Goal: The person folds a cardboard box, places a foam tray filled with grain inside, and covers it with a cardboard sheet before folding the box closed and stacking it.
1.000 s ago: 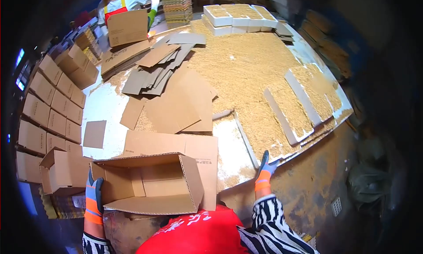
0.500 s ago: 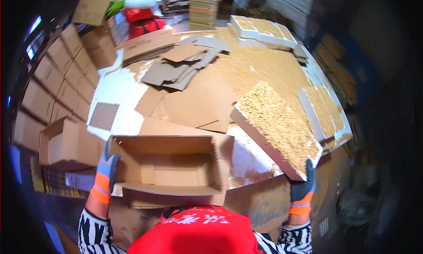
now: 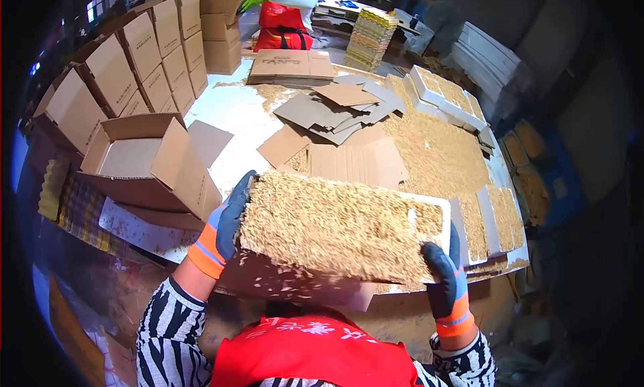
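**Flake-heaped tray between our hands**

In the head view, loose cardboard sheets (image 3: pixel 339 115) lie at twelve o'clock on the bench (image 3: pixel 245 119), beyond the tray (image 3: pixel 445 216); stacked cartons (image 3: pixel 137 58) line ten o'clock. An open carton (image 3: pixel 176 155) at nine shows its pale inside. Other filled trays (image 3: pixel 488 219) sit at two and three. Our left hand (image 3: pixel 231 219) and right hand (image 3: pixel 446 273) grasp the tray's ends toward six, flakes (image 3: pixel 335 223) covering it.
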Demonstrator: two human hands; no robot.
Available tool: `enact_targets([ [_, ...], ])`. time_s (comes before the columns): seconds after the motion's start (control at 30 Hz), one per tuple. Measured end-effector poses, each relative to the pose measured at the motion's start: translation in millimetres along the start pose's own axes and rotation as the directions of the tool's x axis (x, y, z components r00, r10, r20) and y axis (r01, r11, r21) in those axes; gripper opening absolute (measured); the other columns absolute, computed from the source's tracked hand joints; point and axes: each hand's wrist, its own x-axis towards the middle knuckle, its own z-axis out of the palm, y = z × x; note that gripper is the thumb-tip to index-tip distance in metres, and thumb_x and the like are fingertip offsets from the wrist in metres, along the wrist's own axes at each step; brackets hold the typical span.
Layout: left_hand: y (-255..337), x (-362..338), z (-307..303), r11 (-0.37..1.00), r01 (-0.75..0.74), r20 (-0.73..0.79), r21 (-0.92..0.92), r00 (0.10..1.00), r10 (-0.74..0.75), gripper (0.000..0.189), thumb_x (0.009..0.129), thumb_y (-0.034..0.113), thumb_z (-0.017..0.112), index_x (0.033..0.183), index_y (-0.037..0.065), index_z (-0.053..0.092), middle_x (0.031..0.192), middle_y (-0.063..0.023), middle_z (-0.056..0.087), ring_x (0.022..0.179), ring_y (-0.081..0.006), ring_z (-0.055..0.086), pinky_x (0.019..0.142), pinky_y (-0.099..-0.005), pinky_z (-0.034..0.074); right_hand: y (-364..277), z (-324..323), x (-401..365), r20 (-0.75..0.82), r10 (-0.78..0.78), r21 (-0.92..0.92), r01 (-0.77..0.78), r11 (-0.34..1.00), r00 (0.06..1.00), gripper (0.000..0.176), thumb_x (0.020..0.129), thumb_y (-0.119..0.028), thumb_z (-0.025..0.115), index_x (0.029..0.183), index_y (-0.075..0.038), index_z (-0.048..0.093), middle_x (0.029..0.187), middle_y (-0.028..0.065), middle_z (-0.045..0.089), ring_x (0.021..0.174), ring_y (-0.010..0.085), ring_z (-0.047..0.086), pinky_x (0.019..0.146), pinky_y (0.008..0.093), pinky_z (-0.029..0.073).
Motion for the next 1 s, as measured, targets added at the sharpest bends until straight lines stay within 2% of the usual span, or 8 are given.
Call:
enact_targets([
  [0.07, -13, -2, -8, 0.995, -0.072, 0.036, 0.075, 0.997, 0.069, 0.051, 0.099, 0.021, 0.041, 0.144, -0.001, 0.029, 0.147, -0.0099, 0.034, 0.133, -0.0186, 0.034, 0.111, -0.0298, 0.026, -1, 14, 4, 0.025, 0.140, 0.197, -0.142, 0.970, 0.990, 0.068, 0.084, -0.010, 0.061, 0.142, -0.003, 0.026, 0.127, 0.0135, 0.049, 0.114, 0.0198, 0.050, 0.096, 0.0319, 0.043],
  [0.2, -13, -3, -1, 0.997, 0.025, -0.120, -0.069, 0.992, -0.033, 0.051, 0.100, 0.024, 0.040, 0.142, -0.005, 0.031, 0.146, -0.0124, 0.035, 0.133, -0.0197, 0.034, 0.111, -0.0298, 0.025, 22, 7, 18, 0.145, 0.204, -0.223, -0.169, 0.960, 0.968, 0.077, 0.084, -0.030, 0.069, 0.142, 0.000, 0.029, 0.118, 0.0171, 0.059, 0.107, 0.0227, 0.059, 0.088, 0.0332, 0.048],
  [0.33, -25, 2, -11, 0.999, 0.020, -0.099, 0.026, 0.995, -0.017, 0.050, 0.100, 0.022, 0.038, 0.143, -0.005, 0.029, 0.145, -0.0126, 0.036, 0.132, -0.0198, 0.034, 0.111, -0.0307, 0.025, 7, 8, 31, 0.148, 0.356, -0.971, 0.068, 0.229, 0.923, 0.064, 0.082, -0.056, 0.060, 0.110, 0.001, 0.056, 0.084, 0.0237, 0.066, 0.083, 0.0365, 0.065, 0.076, 0.0416, 0.050],
  [0.57, -56, 13, -24, 1.000, -0.014, -0.127, 0.018, 0.992, 0.016, 0.054, 0.099, 0.025, 0.040, 0.143, -0.003, 0.029, 0.147, -0.0123, 0.033, 0.136, -0.0216, 0.030, 0.113, -0.0334, 0.020, 59, 4, 36, 0.155, 0.043, -0.836, 0.107, 0.537, 0.987, 0.052, 0.080, -0.029, 0.069, 0.124, -0.006, 0.051, 0.109, 0.0208, 0.061, 0.090, 0.0356, 0.062, 0.074, 0.0408, 0.051],
  [0.67, -79, 21, -41, 0.992, 0.014, -0.188, 0.128, 0.982, 0.010, 0.054, 0.098, 0.027, 0.041, 0.143, -0.002, 0.031, 0.146, -0.0112, 0.035, 0.134, -0.0205, 0.031, 0.112, -0.0326, 0.021, 73, -14, 36, 0.132, -0.616, -0.710, 0.507, 0.489, 0.777, 0.043, 0.077, -0.011, 0.073, 0.116, -0.007, 0.056, 0.113, 0.0143, 0.061, 0.075, 0.0222, 0.064, 0.069, 0.0313, 0.051],
  [0.73, -74, 22, -43, 0.974, 0.086, -0.198, 0.209, 0.979, -0.044, 0.052, 0.098, 0.026, 0.040, 0.142, -0.001, 0.033, 0.144, -0.0100, 0.037, 0.131, -0.0191, 0.034, 0.111, -0.0315, 0.023, 95, -52, 34, -0.155, -0.383, -0.358, 0.310, 0.881, 0.911, 0.043, 0.081, -0.001, 0.065, 0.123, -0.007, 0.055, 0.126, 0.0120, 0.056, 0.086, 0.0169, 0.063, 0.075, 0.0277, 0.052],
  [0.87, -70, 25, -56, 0.903, 0.193, -0.224, 0.383, 0.968, -0.112, 0.049, 0.098, 0.026, 0.040, 0.141, 0.001, 0.037, 0.140, -0.0076, 0.043, 0.127, -0.0164, 0.038, 0.109, -0.0293, 0.027, 255, -239, 62, -0.857, -0.215, -0.230, 0.026, 0.973, 0.468, 0.047, 0.082, -0.017, 0.070, 0.124, -0.003, 0.053, 0.101, 0.0044, 0.061, 0.086, 0.0186, 0.055, 0.073, 0.0336, 0.047],
  [1.0, -27, 21, -11, 0.805, 0.417, -0.367, 0.422, 0.891, -0.269, 0.046, 0.099, 0.027, 0.045, 0.136, 0.000, 0.043, 0.130, -0.0050, 0.049, 0.118, -0.0152, 0.045, 0.103, -0.0277, 0.035, 380, -404, 79, -0.884, -0.014, -0.242, -0.433, 0.869, 0.467, 0.044, 0.086, -0.029, 0.065, 0.120, -0.004, 0.055, 0.098, 0.0060, 0.059, 0.082, 0.0212, 0.053, 0.071, 0.0339, 0.046],
])
